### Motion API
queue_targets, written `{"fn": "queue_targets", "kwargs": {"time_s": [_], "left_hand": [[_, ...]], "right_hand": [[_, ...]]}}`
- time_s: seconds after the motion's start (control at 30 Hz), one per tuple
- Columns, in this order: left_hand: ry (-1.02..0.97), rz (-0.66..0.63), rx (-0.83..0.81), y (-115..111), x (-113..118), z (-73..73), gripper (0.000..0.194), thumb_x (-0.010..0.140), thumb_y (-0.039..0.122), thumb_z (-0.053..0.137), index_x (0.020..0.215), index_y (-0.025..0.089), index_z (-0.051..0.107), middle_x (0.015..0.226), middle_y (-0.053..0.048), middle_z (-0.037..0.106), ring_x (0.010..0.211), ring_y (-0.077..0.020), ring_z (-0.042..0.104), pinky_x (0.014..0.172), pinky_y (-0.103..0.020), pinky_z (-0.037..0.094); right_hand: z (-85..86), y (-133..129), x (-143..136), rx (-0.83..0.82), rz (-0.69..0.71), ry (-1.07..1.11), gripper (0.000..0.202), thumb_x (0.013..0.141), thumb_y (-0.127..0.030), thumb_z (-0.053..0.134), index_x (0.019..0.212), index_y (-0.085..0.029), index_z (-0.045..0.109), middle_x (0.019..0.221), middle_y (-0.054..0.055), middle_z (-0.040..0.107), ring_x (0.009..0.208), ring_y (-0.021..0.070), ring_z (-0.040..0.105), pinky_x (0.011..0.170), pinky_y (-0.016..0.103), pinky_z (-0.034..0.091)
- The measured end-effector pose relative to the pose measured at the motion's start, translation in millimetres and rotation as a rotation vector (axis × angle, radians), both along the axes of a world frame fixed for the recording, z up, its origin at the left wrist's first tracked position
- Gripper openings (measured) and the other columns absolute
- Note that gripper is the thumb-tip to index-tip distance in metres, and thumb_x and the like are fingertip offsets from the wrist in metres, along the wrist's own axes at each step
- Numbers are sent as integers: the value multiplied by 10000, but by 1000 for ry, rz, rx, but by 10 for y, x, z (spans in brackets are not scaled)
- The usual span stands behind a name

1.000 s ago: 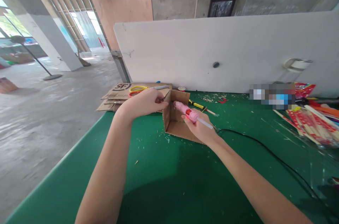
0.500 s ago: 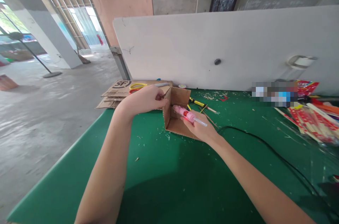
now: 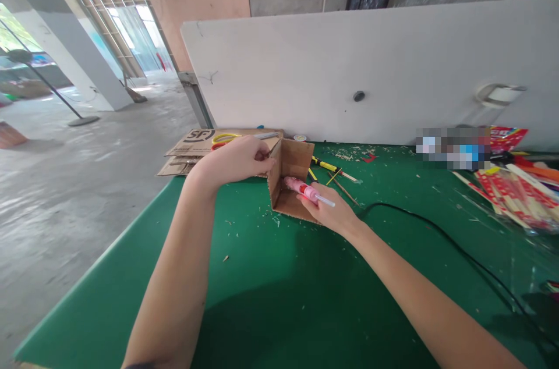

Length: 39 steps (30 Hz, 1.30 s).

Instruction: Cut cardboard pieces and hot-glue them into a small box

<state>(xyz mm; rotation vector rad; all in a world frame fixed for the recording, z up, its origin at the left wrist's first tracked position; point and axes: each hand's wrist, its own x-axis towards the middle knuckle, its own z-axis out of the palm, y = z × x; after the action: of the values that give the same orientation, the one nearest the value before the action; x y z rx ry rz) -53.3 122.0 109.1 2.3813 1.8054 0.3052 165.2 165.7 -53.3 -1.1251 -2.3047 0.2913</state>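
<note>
A brown cardboard piece [image 3: 296, 158] stands on the green table with two upright walls and a bottom panel, forming an open corner. My left hand [image 3: 255, 158] pinches the top of its left wall between thumb and fingers. In my right hand [image 3: 328, 206] is a pink hot glue gun [image 3: 301, 187], with a clear glue stick poking out of its back end. Its nozzle points into the inner corner, low by the left wall; whether it touches the cardboard I cannot tell. The fingers beneath the gun are partly hidden.
Flat cardboard sheets [image 3: 177, 168] and yellow-handled scissors [image 3: 225, 139] lie behind my left hand. A yellow-black utility knife [image 3: 325, 165] and thin sticks lie behind the corner piece. A black cord [image 3: 419, 219] crosses rightward. Packets of sticks [image 3: 509, 191] lie right; a white panel [image 3: 283, 78] stands behind.
The glue gun has dipped slightly, its nozzle lower in the cardboard corner. My left hand keeps its pinch on the wall. The whole view has shifted a little.
</note>
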Motion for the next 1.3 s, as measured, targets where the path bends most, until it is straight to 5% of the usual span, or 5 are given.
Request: {"fn": "queue_targets", "kwargs": {"time_s": [0.23,0.5,0.7,1.3], "left_hand": [[-2,-3,-11,-15,8,10,294,785,291,493,551,198,342,541,38,306,501,-98,286,520,-289,215],[-21,0,-9,-4,2,0,293,774,274,502,547,197,334,532,39,303,501,-96,271,524,-291,208],[-19,-3,-11,-9,-6,-5,299,776,294,498,552,202,322,530,36,305,499,-101,272,520,-292,211],[-28,10,-3,-13,-2,-10,294,767,300,510,548,200,341,524,36,304,493,-101,268,524,-294,199]], "right_hand": [[58,9,-29,137,62,100,278,965,-451,397,904,-210,520,872,56,617,765,196,590,618,286,401],[8,17,12,70,26,-76,319,960,-458,406,785,-215,516,753,29,601,650,177,570,546,277,357],[24,16,-6,9,56,-156,325,959,-454,412,988,-214,628,862,72,680,769,220,644,585,288,407],[43,19,-32,-25,100,-27,218,911,-393,542,1032,-289,690,800,41,718,745,229,676,656,312,495]]}}
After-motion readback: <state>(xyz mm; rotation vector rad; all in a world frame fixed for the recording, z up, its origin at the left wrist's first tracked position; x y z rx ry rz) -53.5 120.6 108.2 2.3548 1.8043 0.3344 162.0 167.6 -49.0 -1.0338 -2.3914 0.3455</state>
